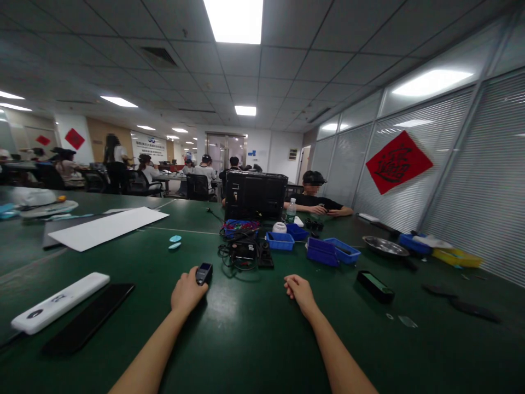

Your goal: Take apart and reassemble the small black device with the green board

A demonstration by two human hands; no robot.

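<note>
My left hand (187, 291) rests on the green table (254, 339) with its fingers wrapped round a small black device (204, 272) that has a bluish screen facing up. My right hand (299, 291) lies on the table about a forearm's width to the right, fingers curled into a loose fist with nothing visible in it. Just beyond both hands sits a tangle of black cables and a small black unit (244, 253).
A white remote-like bar (58, 302) and a black slab (88, 324) lie at the left. Blue bins (332, 251), a metal bowl (384, 247), a black case (255, 195) and a black box (374, 285) stand ahead and right. A person sits across the table; others work further back.
</note>
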